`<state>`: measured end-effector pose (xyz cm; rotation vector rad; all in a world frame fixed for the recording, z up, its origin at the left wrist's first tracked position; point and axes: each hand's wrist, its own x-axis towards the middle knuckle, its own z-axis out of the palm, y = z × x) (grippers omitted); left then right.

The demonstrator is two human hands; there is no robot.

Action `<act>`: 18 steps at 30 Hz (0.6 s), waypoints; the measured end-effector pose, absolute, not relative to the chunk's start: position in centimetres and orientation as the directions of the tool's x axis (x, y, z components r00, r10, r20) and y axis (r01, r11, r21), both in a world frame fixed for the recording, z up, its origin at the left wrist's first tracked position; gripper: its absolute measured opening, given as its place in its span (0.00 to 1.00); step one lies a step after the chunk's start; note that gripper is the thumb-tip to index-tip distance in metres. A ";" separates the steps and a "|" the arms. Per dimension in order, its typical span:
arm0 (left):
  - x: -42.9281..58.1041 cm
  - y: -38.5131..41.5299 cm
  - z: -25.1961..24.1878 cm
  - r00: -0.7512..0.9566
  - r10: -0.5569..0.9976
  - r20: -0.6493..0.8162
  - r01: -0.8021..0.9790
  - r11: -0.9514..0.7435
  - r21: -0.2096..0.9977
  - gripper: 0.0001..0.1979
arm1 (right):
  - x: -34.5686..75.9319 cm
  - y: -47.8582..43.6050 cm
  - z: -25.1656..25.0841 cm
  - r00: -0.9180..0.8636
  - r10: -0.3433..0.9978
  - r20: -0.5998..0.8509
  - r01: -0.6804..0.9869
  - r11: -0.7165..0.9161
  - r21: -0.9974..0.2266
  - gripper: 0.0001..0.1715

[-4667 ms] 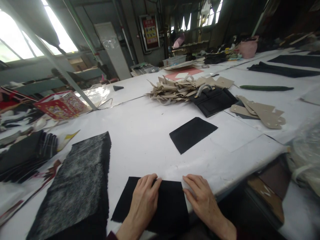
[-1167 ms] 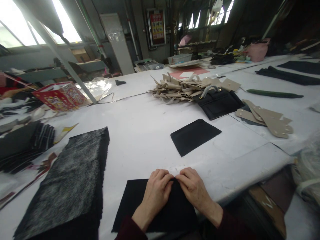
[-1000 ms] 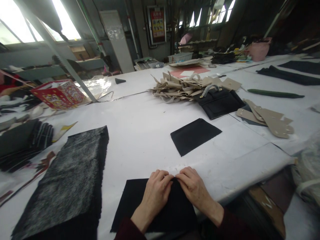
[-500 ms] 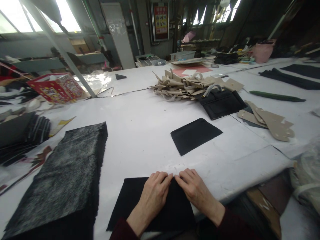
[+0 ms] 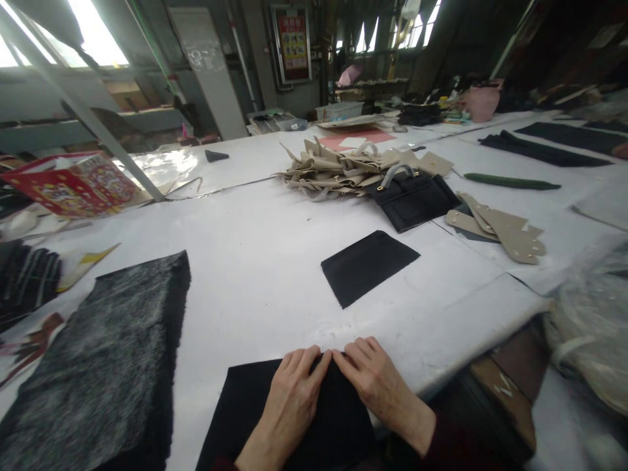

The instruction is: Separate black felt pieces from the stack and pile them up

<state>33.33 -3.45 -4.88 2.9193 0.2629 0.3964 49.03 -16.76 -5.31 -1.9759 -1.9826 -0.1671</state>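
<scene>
A black fabric panel (image 5: 240, 405) lies flat at the table's near edge, under both hands. My left hand (image 5: 294, 392) rests on it, its thumb and fingers closed on the far edge. Right beside it, my right hand (image 5: 375, 379) pinches the same edge near the corner, the two hands' fingertips almost touching. Ahead of them is a smaller black piece (image 5: 370, 268), lying alone on the white tabletop. To the left, a stack of black fabric with a fuzzy grey top (image 5: 108, 353) reaches down to the frame's bottom edge.
A black handbag (image 5: 415, 199) lies against a heap of beige strips (image 5: 333, 170). More beige pieces (image 5: 500, 229) and a green cucumber-like object (image 5: 513, 181) are on the right. A metal pole (image 5: 112, 144) rises beside a red patterned bag (image 5: 73, 186). Clear plastic (image 5: 593, 333) hangs at the right.
The whole scene has shifted a little left as the camera turned right. Both hands still pinch the far edge of the black panel, with hardly any movement along it.
</scene>
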 end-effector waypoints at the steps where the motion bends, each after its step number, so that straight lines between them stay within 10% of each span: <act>1: 33.3 -3.4 -5.0 0.950 0.189 0.249 0.140 -0.969 0.203 0.23 | 49.0 -16.9 -5.4 0.033 0.949 0.315 0.987 0.018 -0.157 0.20; 18: 33.7 -3.2 -5.2 0.960 0.135 0.246 0.103 -0.985 0.141 0.25 | 49.1 -17.3 -6.1 0.089 0.954 0.287 0.979 -0.031 -0.200 0.23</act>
